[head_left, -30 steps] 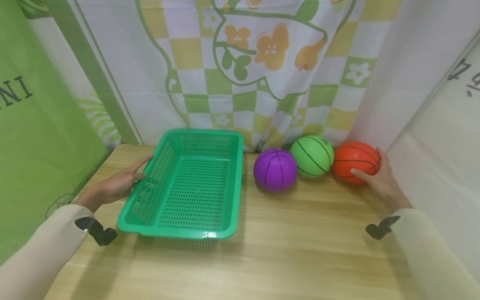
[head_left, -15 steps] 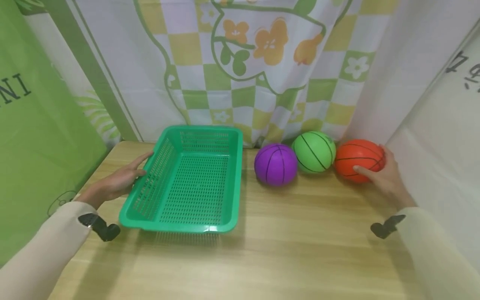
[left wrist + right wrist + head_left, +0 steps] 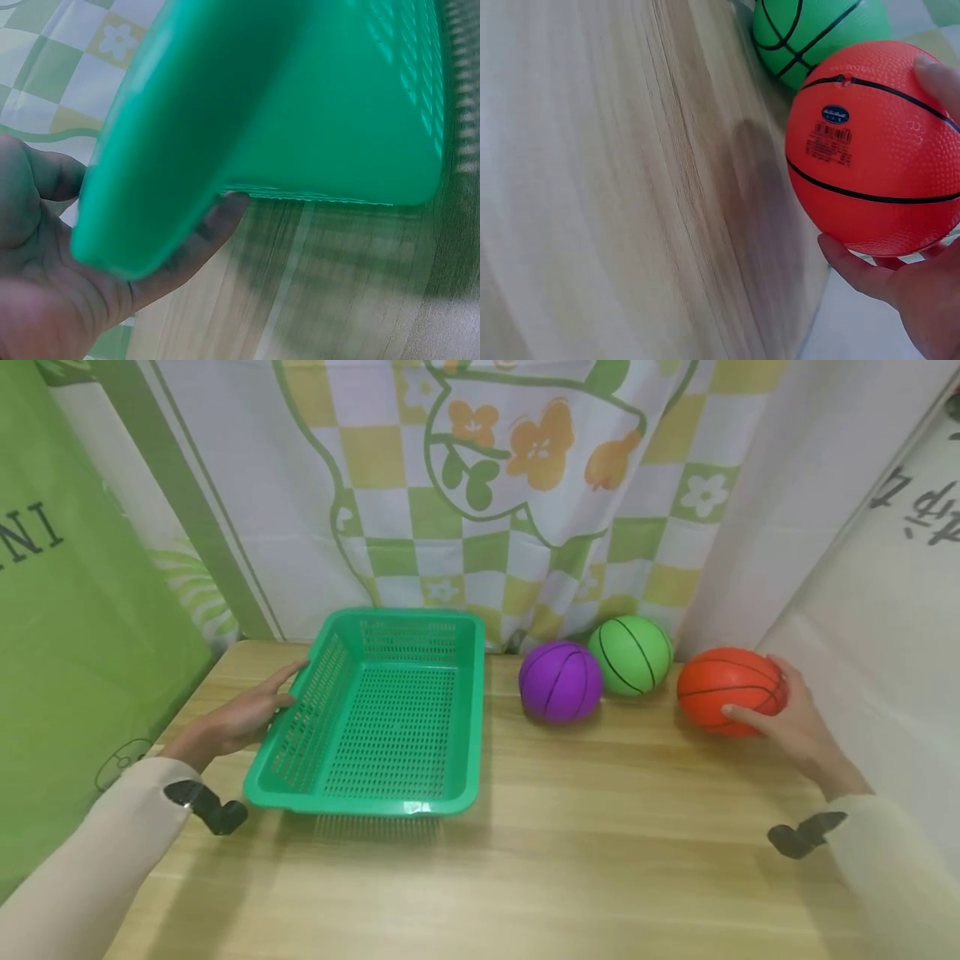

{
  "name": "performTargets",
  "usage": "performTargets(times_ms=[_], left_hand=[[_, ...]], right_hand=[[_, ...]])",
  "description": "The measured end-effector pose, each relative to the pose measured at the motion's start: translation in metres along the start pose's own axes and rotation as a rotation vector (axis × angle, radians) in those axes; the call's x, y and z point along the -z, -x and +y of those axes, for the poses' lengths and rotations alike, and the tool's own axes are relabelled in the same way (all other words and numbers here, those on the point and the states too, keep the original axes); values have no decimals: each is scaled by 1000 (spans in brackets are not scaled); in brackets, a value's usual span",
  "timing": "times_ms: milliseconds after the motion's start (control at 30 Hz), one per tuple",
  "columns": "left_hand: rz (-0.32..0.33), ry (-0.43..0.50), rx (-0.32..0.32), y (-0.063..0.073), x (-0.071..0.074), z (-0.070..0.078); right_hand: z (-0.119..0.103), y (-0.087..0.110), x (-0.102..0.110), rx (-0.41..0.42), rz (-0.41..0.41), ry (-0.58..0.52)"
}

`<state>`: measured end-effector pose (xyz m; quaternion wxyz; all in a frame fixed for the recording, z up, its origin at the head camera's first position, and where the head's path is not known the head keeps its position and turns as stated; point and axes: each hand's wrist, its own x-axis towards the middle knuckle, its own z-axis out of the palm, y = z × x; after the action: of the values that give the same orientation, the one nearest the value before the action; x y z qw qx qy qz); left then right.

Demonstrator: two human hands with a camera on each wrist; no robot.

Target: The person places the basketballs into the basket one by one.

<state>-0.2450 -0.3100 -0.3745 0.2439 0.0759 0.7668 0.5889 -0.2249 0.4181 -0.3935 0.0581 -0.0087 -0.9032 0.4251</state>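
Note:
My right hand (image 3: 798, 722) grips a red ball (image 3: 731, 692) with black basketball lines, thumb on its near side and fingers behind its right side. In the right wrist view, a label and barcode show on the red ball (image 3: 870, 150). A purple ball (image 3: 561, 682) and a green ball (image 3: 630, 655) sit side by side on the table, left of the red one. At the left, fairly straight fingers of my left hand (image 3: 247, 717) touch the outer side of a green plastic basket (image 3: 472, 735). Up close, the left hand (image 3: 75, 277) has a digit reaching below the basket's rim (image 3: 142, 187).
The wooden table (image 3: 600, 860) bears everything. A patterned curtain (image 3: 487, 552) hangs right behind the balls and basket. Green cloth (image 3: 82, 635) closes off the left side, white cloth (image 3: 885, 668) the right. The basket holds nothing, and its holes show the bottom.
The right hand has drawn the red ball rightward, opening a gap from the green ball. The purple ball has turned and shifted slightly right. The left hand keeps its place at the basket.

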Motion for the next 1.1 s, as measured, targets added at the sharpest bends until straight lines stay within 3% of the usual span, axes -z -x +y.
performTargets(times_ms=[367, 600, 800, 1100], left_hand=[[3, -37, 10, 0, 0, 3], [3, -44, 13, 0, -1, 3], [18, -34, 17, 2, -2, 4], [13, -10, 13, 2, -3, 5]], right_hand=[[-26, 28, 1, 103, -48, -4], [-55, 44, -5, 147, -89, 6], [-89, 50, -20, 172, -94, 24], [-141, 50, -50, 317, -128, -4]])
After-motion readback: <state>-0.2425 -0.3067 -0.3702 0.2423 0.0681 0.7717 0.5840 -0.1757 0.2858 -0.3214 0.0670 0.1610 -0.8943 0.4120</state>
